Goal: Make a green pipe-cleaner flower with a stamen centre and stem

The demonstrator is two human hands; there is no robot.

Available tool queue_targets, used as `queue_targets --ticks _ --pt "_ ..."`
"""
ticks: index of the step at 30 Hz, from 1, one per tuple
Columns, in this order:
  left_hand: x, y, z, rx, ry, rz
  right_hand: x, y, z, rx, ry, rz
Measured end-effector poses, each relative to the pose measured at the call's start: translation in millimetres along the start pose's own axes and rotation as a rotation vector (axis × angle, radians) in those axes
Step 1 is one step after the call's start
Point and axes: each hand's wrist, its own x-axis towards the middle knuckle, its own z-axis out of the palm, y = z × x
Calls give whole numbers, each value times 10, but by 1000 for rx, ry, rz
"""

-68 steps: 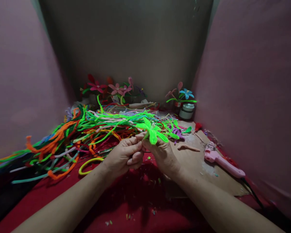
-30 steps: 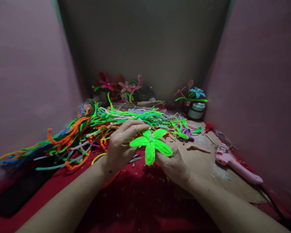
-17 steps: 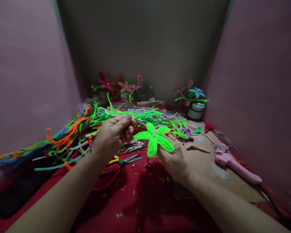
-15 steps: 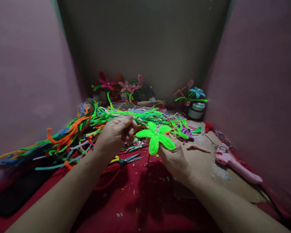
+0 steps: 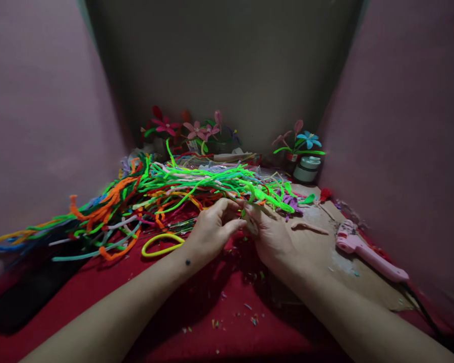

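My right hand (image 5: 274, 239) is closed round the lower part of a bright green pipe-cleaner flower (image 5: 263, 195), whose petals are tipped away and seen edge-on. My left hand (image 5: 215, 227) meets it from the left, thumb and fingers curled in a pinch at the flower's underside; the exact grip is partly hidden. Below and left of that wrist, the yellow handle of the scissors (image 5: 162, 245) rests on the red cloth (image 5: 196, 312), its blades covered by my left arm. Behind both hands lies a heap of coloured pipe cleaners (image 5: 196, 179).
A pink glue gun (image 5: 374, 257) lies on a cardboard sheet (image 5: 318, 252) at the right. Finished flowers (image 5: 196, 131) stand along the back, near a pale lidded jar (image 5: 307, 170). A dark flat object (image 5: 30, 297) lies at left. Scraps litter the cloth.
My left hand has moved right and down to meet my right hand. The green flower has turned from facing me to tilting away. My left arm now covers the scissors' blades.
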Motion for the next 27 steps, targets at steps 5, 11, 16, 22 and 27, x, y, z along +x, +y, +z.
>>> queue_targets --ticks 5,11,16,22,27 --pt "-38 -66 38 399 64 168 -24 53 47 76 -25 18" --pt "-28 -7 6 151 38 55 -53 9 92 -12 -134 4" --pt "-11 25 -6 -184 35 -136 -47 -111 96 -186 -238 65" --pt "13 16 -26 -559 -45 -272 14 -115 9 -268 -233 22" --pt "14 3 -64 -838 -190 -365 74 -39 -52 -128 -251 132"
